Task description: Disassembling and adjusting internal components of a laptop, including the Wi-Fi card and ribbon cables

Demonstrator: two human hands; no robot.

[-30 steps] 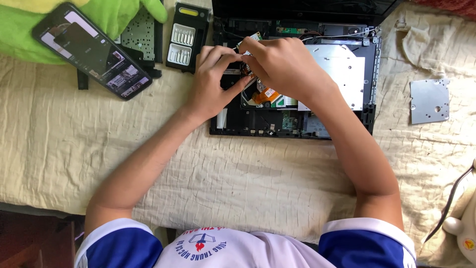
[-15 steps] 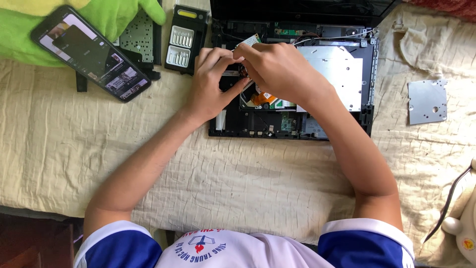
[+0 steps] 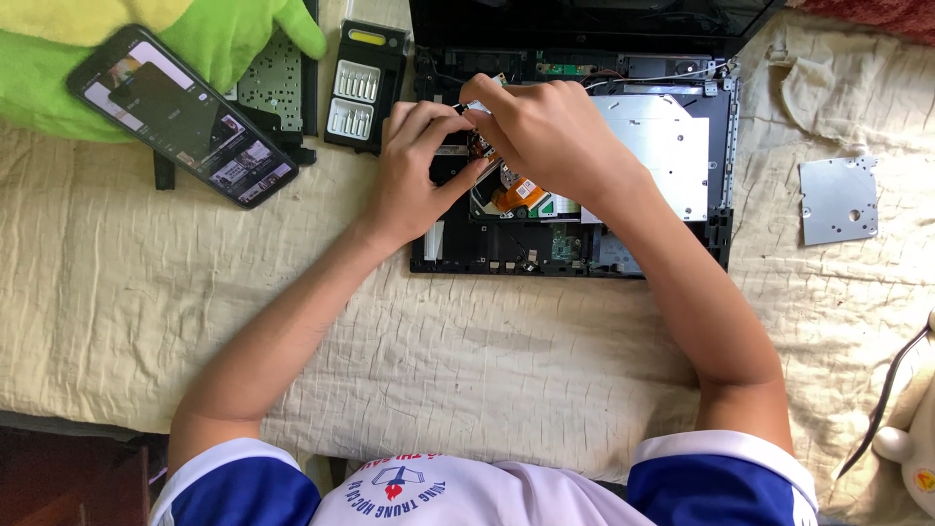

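Observation:
An opened black laptop base [image 3: 721,219] lies on a cream cloth, its circuit boards, an orange ribbon cable [image 3: 513,198] and a silver drive cover [image 3: 662,146] exposed. My left hand [image 3: 414,175] rests on the laptop's left inner part, fingers curled against a small dark part. My right hand [image 3: 545,136] is closed around a thin screwdriver whose tip [image 3: 460,105] shows near the upper left of the internals. Both hands touch each other over the boards, hiding what lies under them.
A black screwdriver bit case [image 3: 362,86] stands left of the laptop, beside a perforated metal plate [image 3: 273,88]. A smartphone [image 3: 180,115] leans on a green plush [image 3: 224,34]. A loose silver bracket [image 3: 838,200] lies at right. A pale toy [image 3: 911,438] sits at the lower right.
Both hands stayed over the laptop internals with only small finger shifts; the screwdriver grip looks the same.

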